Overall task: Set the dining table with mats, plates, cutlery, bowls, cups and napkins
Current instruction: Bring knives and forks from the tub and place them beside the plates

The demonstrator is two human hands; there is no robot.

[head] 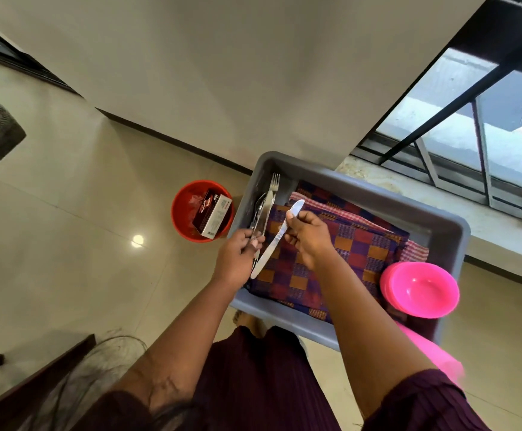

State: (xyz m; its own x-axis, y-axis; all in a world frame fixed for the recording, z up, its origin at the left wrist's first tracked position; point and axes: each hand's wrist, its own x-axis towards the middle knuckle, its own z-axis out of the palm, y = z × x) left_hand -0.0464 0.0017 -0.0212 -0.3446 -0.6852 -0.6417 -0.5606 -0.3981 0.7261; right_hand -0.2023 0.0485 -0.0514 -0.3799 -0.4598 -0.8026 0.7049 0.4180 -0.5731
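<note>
Holding knife (276, 241) in R hand (307, 234); L hand (237, 259) gripping cutlery bunch (264, 209).

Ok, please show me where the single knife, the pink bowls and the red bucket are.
single knife (276, 239), head view, on the middle of its length.
pink bowls (421, 290), head view, inside the top bowl.
red bucket (180, 197), head view, on its left rim.
</note>
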